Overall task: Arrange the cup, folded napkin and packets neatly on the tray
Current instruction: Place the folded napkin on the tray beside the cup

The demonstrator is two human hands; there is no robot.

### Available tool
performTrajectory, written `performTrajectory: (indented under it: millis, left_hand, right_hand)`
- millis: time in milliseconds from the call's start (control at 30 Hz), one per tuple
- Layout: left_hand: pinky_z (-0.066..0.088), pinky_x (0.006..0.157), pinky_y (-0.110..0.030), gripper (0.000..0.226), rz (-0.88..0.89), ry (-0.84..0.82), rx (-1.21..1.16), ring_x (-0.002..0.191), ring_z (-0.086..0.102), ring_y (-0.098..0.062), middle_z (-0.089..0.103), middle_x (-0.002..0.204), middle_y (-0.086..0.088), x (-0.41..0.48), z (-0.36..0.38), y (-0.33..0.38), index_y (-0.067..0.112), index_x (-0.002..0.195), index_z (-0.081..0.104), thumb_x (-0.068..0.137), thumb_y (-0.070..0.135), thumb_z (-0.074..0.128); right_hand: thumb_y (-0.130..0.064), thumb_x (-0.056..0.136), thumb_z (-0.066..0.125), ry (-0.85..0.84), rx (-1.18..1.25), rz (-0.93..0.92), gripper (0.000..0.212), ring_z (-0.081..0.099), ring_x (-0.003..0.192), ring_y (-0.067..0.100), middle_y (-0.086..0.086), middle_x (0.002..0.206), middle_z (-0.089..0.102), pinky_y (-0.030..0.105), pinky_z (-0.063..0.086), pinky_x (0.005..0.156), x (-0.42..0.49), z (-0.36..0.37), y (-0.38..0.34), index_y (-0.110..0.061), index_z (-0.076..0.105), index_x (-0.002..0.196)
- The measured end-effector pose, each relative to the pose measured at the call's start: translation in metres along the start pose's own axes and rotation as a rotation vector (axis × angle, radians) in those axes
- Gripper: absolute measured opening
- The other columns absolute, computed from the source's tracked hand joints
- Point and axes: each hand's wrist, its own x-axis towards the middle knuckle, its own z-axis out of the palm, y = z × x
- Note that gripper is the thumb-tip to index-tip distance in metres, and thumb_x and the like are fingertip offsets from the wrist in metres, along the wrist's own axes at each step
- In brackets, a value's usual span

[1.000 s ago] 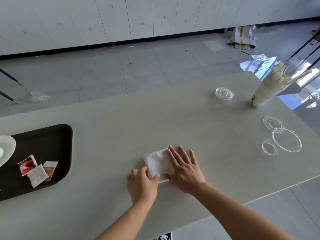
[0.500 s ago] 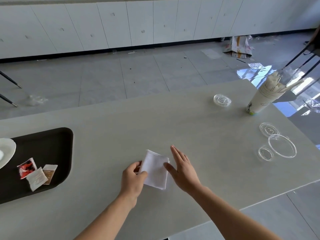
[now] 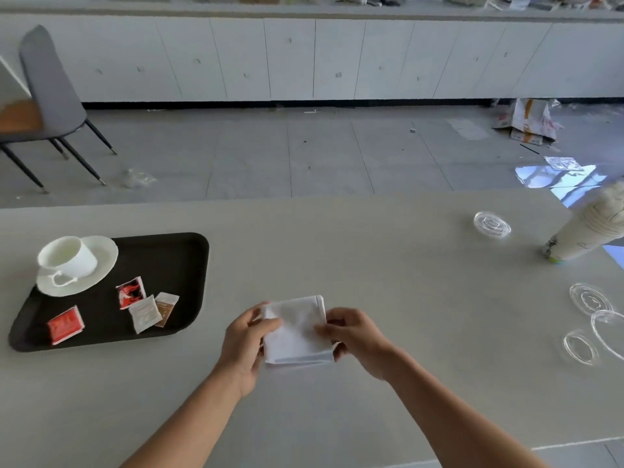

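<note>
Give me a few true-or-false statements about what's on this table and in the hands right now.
1. Both hands, left and right, hold the folded white napkin. True.
2. The white ceramic cup stands directly on the dark rectangular tray. False: it stands on a white saucer.
3. The napkin lies on the tray. False: it is right of the tray.
4. The small paper packets lie on the tray. True.

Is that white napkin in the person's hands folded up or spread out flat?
Folded. The napkin is a compact rectangle with stacked layers showing along its near edge, pinched by the left hand and right hand.
</note>
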Motion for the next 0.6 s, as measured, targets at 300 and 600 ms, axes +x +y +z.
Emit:
performTrajectory:
  millis: [300, 600]
  left_hand:
    - [0.059, 0.077, -0.044, 0.035, 0.004, -0.020, -0.077, 0.097, 0.071, -0.034, 0.073, 0.103, -0.016, -0.015, -0.070, 0.004, 0.011, 0.116, 0.065, 0.083, 0.000, 0.068]
    - [0.061, 0.071, -0.036, 0.039, 0.167, 0.174, 0.027, 0.092, 0.073, -0.024, 0.074, 0.104, -0.008, -0.011, -0.130, 0.043, 0.018, 0.118, 0.064, 0.086, -0.003, 0.065]
  right_hand:
    - [-0.014, 0.092, 0.066, 0.107, -0.017, -0.005, 0.011, 0.066, 0.069, 0.020, 0.007, 0.081, 0.074, 0.035, 0.050, 0.059, 0.032, 0.073, -0.021, -0.009, 0.074, 0.096]
    - [-0.008, 0.082, 0.072, 0.008, -0.050, 0.017, 0.024, 0.075, 0.073, 0.027, 0.008, 0.081, 0.076, 0.041, 0.063, 0.076, 0.068, 0.140, -0.053, -0.022, 0.076, 0.101]
